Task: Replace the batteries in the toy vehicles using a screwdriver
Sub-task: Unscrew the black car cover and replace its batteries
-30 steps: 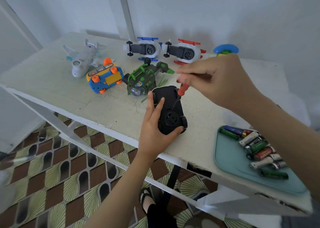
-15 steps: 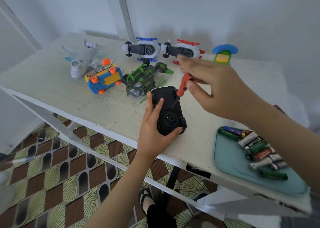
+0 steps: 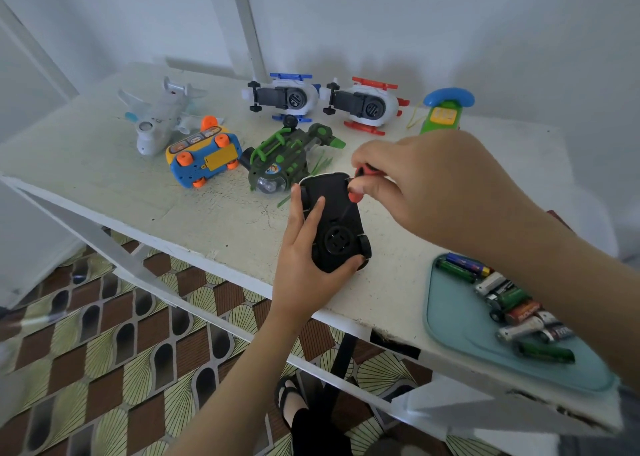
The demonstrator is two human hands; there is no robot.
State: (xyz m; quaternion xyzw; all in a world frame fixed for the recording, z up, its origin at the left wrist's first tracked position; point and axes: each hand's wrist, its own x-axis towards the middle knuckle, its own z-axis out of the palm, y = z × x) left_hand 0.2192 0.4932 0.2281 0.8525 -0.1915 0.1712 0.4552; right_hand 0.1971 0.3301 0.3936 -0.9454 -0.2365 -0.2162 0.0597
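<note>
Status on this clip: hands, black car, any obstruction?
Left hand grips black toy car, underside up. Right hand pinches red screwdriver, tip at the car's underside. Nothing blocking.

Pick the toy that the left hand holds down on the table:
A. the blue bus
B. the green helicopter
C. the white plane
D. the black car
D: the left hand grips the black car, which lies underside up, while the right hand pinches the screwdriver over it.
</note>
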